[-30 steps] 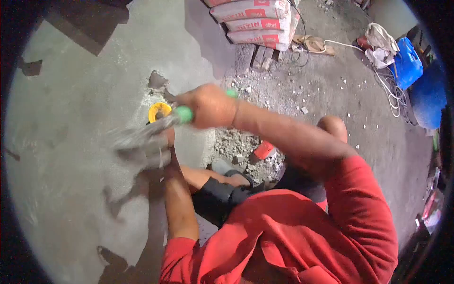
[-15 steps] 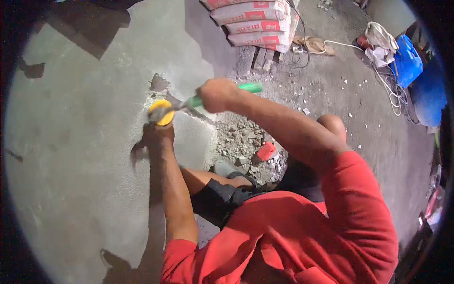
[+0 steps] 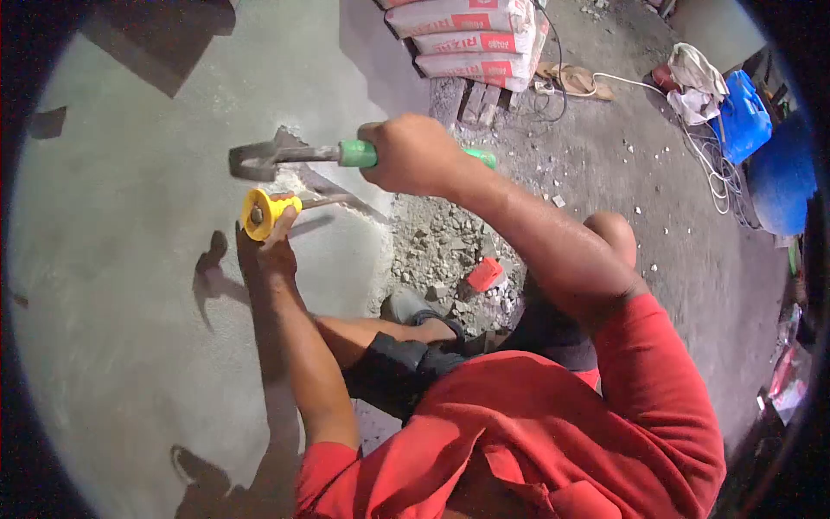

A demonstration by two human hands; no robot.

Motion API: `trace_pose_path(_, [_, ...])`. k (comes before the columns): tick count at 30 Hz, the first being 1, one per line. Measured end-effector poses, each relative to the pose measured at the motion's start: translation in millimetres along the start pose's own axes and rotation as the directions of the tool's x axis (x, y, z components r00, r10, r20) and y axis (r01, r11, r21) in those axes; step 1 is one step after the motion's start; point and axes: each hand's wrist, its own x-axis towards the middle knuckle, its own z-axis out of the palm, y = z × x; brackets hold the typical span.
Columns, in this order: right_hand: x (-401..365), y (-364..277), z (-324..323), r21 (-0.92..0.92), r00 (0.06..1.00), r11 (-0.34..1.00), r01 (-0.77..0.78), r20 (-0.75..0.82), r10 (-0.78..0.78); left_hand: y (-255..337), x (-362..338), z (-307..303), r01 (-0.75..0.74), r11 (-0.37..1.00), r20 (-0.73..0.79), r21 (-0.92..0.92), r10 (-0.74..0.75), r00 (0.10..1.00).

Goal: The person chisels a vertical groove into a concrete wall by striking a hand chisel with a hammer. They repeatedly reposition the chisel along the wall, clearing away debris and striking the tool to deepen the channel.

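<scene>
My right hand [image 3: 411,156] is wrapped round the green handle of a claw hammer [image 3: 311,155], its metal head raised to the left, above the chisel and apart from it. Below it, my left hand [image 3: 277,235] grips a chisel [image 3: 324,201] behind its round yellow hand guard. The chisel's struck end faces left and up toward me. Its shaft runs right, with the tip at the edge of a broken groove [image 3: 346,192] in the smooth grey concrete. A chipped hollow [image 3: 290,138] lies just above the guard.
Broken concrete rubble [image 3: 428,251] lies right of the groove, with a red object [image 3: 486,274] on it. Stacked cement bags [image 3: 471,43] stand at the top. A white cable [image 3: 635,80], a blue jug [image 3: 743,115] and a blue drum [image 3: 781,186] are at the right.
The hammer has lifted off the chisel, up and away, with my right hand rising slightly. The chisel's guard has shifted left and down with my left hand.
</scene>
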Motion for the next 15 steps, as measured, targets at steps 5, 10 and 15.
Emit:
trace_pose_path(5, [-23,23,15,0.145,0.990,0.980,-0.133,0.074,0.124,-10,-9,23,0.031,0.689,-0.074,0.724,0.033,0.997])
trace_pose_path(10, [-49,34,9,0.110,0.970,0.971,-0.213,0.142,0.196,-120,8,62,-0.127,0.929,-0.428,0.348,0.278,0.860])
trace_pose_path(15, [-69,24,5,0.067,0.976,0.980,-0.187,0.130,0.177,-164,2,68,-0.286,0.921,-0.321,0.263,0.363,0.874])
